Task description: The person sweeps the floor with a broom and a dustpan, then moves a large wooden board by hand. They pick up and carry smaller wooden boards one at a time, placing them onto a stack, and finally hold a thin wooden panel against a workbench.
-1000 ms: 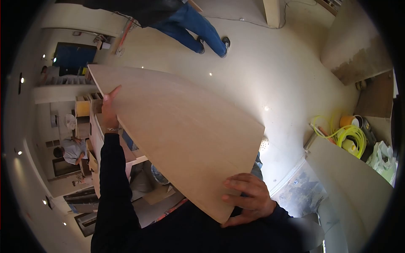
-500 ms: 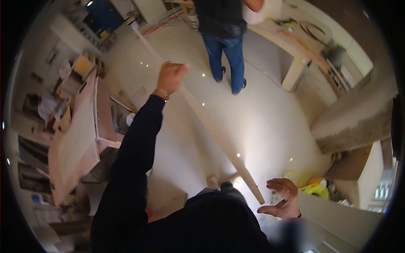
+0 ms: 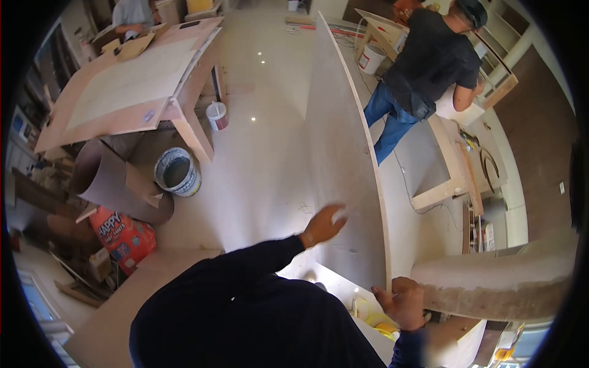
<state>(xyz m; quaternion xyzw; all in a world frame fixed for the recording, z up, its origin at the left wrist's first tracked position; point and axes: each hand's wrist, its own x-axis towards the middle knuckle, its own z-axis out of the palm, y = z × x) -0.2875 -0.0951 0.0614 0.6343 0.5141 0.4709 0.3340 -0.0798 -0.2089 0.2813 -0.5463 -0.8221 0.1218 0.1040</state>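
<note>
A long, thin board stands on edge in front of me and runs away toward the far side of the room. My right hand is closed around its near top corner, with the thumb lying along the broad face. My left hand is stretched out beside that face, fingers apart and slightly bent, with nothing in them. Beneath the right hand, partly hidden, are yellow bags on the floor.
Left is a worktable topped with a large sheet, and a person behind it. A paint-stained bucket, a white tub, a curved brown tube and a red bag stand around it. Beyond the board, a person in dark clothing works at a bench.
My view has swung left and shows the board's broad face instead of mostly its edge. The right hand has closed on its near end; the left has drawn back toward me.
</note>
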